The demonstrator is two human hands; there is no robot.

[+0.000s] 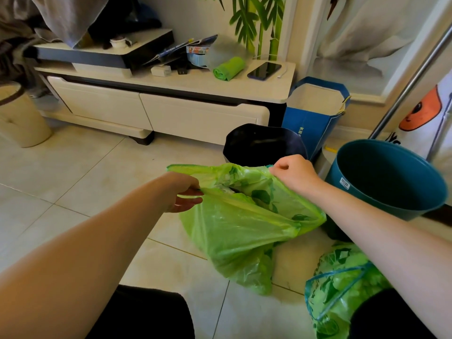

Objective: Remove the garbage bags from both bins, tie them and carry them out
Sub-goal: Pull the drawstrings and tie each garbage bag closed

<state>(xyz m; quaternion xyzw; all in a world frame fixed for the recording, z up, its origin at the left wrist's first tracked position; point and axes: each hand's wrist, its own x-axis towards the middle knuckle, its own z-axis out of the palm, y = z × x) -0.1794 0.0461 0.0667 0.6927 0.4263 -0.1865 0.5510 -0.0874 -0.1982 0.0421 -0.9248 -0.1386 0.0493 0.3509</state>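
A thin, crinkled green garbage bag (pixel 234 231) printed with darker leaf shapes hangs between both hands above the pale tiled floor (pixel 73 172), its mouth pulled wide and its lower end sagging to a point that reaches the tiles. The left hand (pixel 183 194) pinches the near-left edge of the rim, with film caught between thumb and fingers. The right hand (pixel 293 172) is closed in a fist around the far-right edge of the rim, lifting it higher than the left side. Crumpled contents show dimly through the opening.

Just beside the right forearm, at the bottom right, a second green bag (pixel 342 287) lies on the floor, bulging and rounded, with a blue drawstring looped over it.

Behind the held bag stands a round bin lined with glossy black film (pixel 264 143). To its right a smooth teal plastic bin (pixel 381 177) is tilted toward the camera, bare inside, a white label on its rim. A blue paper carrier bag (pixel 315 111) stands between the black bin and the wall.

On the right end of the low cream TV cabinet (pixel 171 106) lie a roll of green bags (pixel 228 68) and a dark phone (pixel 264 70).
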